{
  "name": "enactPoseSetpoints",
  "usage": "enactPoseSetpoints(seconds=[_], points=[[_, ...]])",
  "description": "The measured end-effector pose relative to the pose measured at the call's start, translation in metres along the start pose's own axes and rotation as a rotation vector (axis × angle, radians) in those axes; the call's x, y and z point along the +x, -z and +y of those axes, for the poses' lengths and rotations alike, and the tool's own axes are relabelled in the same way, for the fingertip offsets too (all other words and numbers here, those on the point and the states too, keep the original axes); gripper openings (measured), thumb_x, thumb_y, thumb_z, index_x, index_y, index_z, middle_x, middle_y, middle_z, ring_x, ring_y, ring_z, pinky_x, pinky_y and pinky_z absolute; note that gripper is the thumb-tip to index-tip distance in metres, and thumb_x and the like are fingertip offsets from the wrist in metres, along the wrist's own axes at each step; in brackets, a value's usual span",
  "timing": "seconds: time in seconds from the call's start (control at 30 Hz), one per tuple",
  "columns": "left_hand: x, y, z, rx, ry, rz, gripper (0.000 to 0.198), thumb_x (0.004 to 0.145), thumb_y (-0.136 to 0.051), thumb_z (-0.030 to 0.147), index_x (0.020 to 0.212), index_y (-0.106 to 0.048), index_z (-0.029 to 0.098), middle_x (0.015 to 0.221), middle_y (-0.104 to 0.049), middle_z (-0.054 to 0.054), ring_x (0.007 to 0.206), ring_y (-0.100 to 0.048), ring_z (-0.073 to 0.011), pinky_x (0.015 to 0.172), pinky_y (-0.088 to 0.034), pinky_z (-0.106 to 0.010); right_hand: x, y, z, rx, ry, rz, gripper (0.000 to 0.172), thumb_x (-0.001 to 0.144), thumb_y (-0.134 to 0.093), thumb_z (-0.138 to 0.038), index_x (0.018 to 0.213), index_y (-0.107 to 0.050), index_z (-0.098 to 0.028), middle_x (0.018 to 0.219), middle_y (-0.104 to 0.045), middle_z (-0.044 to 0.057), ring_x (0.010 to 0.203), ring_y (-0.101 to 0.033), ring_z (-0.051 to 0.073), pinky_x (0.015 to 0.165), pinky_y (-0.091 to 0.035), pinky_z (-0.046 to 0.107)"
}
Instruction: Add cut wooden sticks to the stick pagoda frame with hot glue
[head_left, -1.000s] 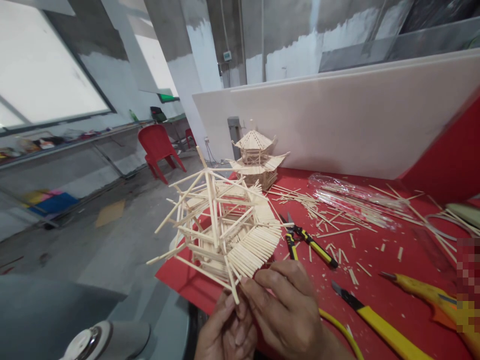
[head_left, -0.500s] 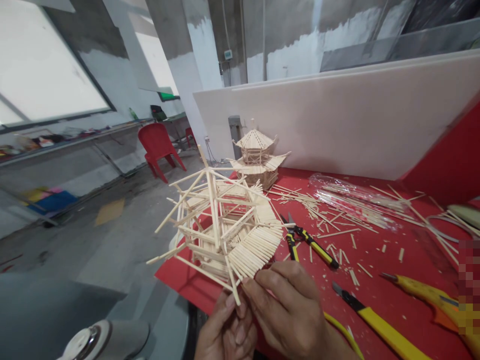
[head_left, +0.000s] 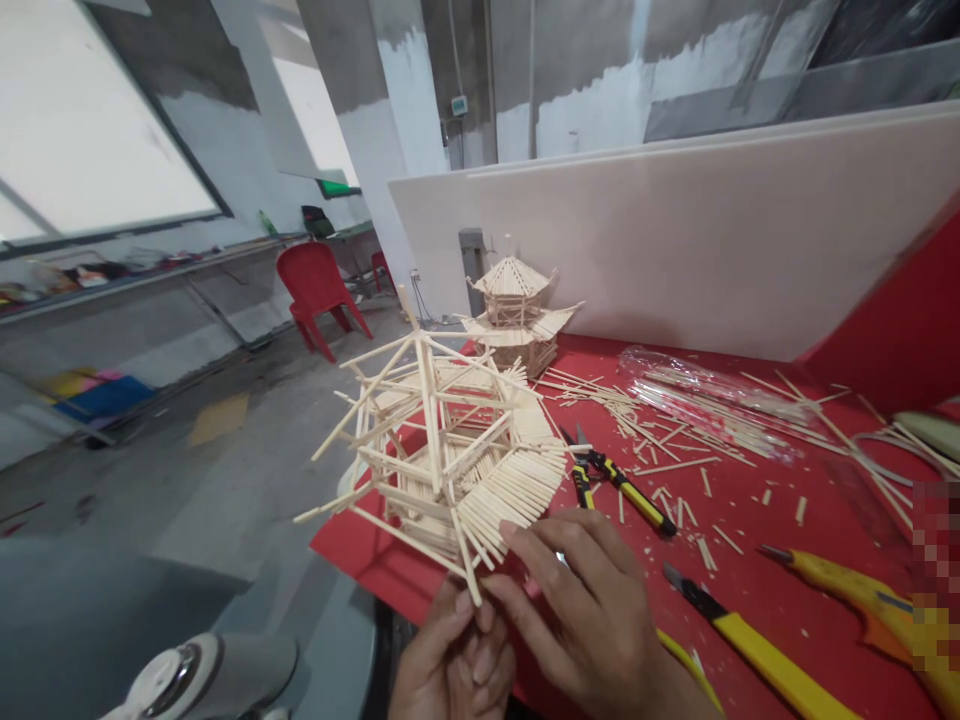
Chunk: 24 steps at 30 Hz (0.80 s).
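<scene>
A pavilion-like frame of thin wooden sticks (head_left: 435, 440) is tilted over the red table's near left edge. Its right side carries a slanting row of close-set sticks (head_left: 514, 490). Low at the frame's front corner, my left hand (head_left: 457, 650) is closed, fingers pinching the corner from below; the fingertips are partly hidden. Beside it my right hand (head_left: 585, 600) has thumb and index finger spread apart, with the index fingertip at the lower edge of the stick row. Nothing shows between those fingers.
A finished stick pagoda (head_left: 514, 310) stands behind. Pliers (head_left: 630, 490), a yellow cutter (head_left: 772, 640), a yellow glue gun (head_left: 847, 585), loose sticks (head_left: 637, 415) and a plastic bag of sticks (head_left: 712, 405) lie on the red surface (head_left: 600, 560). A grey flask (head_left: 217, 675) is lower left.
The thumb and index finger of my right hand have parted, and the index finger has risen onto the stick row. My left hand stays at the corner.
</scene>
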<state>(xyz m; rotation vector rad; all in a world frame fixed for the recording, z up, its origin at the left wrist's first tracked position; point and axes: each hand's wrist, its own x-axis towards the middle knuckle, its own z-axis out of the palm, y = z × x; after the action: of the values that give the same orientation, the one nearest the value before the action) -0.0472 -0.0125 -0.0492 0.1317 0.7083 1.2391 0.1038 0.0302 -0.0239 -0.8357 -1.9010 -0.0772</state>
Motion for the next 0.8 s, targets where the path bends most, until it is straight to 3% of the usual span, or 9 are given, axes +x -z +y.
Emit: enactPoseSetpoints(seconds=[0.33,0.8], points=[[-0.001,-0.005,0.0,0.007,-0.005,0.032,0.025,0.063,-0.087,0.023,0.068,-0.064,0.014,0.06,-0.06,0.004,0.041,-0.042,-0.0016,0.036,-0.028,-0.012,-0.004,-0.013,-0.002,0.113,-0.07,-0.01,0.024,0.086,-0.064,-0.014,0.109,-0.065,-0.017,0.081,-0.061,0.004,0.076,-0.052,0.017,0.068,-0.043,0.034],[0.001,-0.008,0.002,-0.012,-0.003,0.071,0.028,0.056,-0.091,0.024,0.063,-0.065,0.014,0.056,-0.06,0.004,0.038,-0.042,-0.0017,0.034,-0.028,-0.012,-0.006,-0.012,-0.001,0.17,-0.03,-0.015,0.026,0.082,-0.062,-0.006,0.107,-0.064,-0.014,0.083,-0.059,0.006,0.077,-0.049,0.018,0.068,-0.041,0.035]])
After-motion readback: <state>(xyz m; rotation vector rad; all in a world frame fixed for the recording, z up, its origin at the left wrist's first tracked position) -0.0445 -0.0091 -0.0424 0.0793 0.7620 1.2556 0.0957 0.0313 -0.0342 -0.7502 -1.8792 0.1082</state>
